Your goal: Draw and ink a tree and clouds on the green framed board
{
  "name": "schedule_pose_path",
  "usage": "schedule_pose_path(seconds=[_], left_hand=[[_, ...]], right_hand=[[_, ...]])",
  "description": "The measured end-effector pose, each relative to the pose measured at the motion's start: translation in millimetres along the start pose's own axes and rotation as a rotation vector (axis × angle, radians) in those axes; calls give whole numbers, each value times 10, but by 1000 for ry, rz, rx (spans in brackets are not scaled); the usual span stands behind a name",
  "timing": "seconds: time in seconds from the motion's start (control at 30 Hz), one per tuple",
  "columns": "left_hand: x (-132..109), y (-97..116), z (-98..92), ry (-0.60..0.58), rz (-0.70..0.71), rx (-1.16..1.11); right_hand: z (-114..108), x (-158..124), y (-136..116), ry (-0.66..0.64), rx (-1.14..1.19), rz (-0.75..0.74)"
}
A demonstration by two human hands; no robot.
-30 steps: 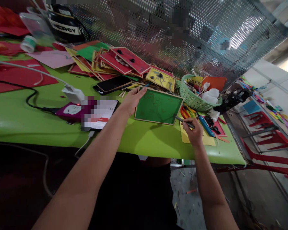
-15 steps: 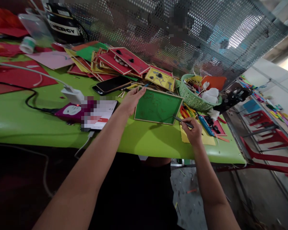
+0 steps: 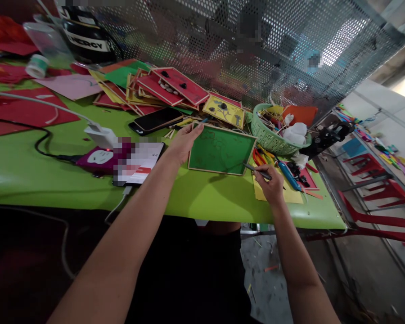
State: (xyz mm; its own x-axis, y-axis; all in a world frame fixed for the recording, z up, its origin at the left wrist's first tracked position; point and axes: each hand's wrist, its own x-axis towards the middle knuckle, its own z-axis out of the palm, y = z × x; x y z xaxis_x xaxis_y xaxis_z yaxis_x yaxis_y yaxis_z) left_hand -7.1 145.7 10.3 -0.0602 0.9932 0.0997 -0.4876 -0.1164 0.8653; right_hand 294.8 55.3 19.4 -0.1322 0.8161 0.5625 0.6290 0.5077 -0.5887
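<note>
My left hand (image 3: 185,140) grips the upper left corner of a green board (image 3: 221,150) edged with thin pale wooden strips. The board is tilted up over the table, its face toward me, with faint dark lines drawn on it. Closed around a dark grey pen (image 3: 262,173) is my right hand (image 3: 272,182). The pen's tip meets the lower right edge of the board. Beneath my right hand lies a yellow sheet (image 3: 292,194).
Framed red boards (image 3: 182,87) and a yellow framed board (image 3: 224,110) are piled behind. A green basket (image 3: 268,132) of scraps, pliers (image 3: 261,155) and a blue tool (image 3: 289,175) sit at right. At left are a black phone (image 3: 158,119), a lit phone (image 3: 140,168) and a purple power strip (image 3: 99,157).
Both hands, the board and the pen hold almost the same positions. The camera view has shifted very slightly, and the number on the lit phone reads 44 instead of 43.
</note>
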Motion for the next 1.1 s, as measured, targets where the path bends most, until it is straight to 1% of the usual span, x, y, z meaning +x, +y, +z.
schedule_pose_path(seconds=[0.27, 0.47, 0.6, 0.77, 1.1], left_hand=[[3, 3, -6, -36, -2, 5], [8, -6, 0, -16, 3, -7], [16, -23, -8, -18, 29, -24], [18, -34, -19, -14, 40, -36], [28, -59, -39, 12, 47, -3]], right_hand=[[-7, 12, -6, -1, 10, -15], [-6, 20, -37, -3, 16, -43], [-2, 15, -32, -13, 17, -28], [0, 10, -7, 4, 23, -37], [-4, 9, -19, -7, 28, -47]])
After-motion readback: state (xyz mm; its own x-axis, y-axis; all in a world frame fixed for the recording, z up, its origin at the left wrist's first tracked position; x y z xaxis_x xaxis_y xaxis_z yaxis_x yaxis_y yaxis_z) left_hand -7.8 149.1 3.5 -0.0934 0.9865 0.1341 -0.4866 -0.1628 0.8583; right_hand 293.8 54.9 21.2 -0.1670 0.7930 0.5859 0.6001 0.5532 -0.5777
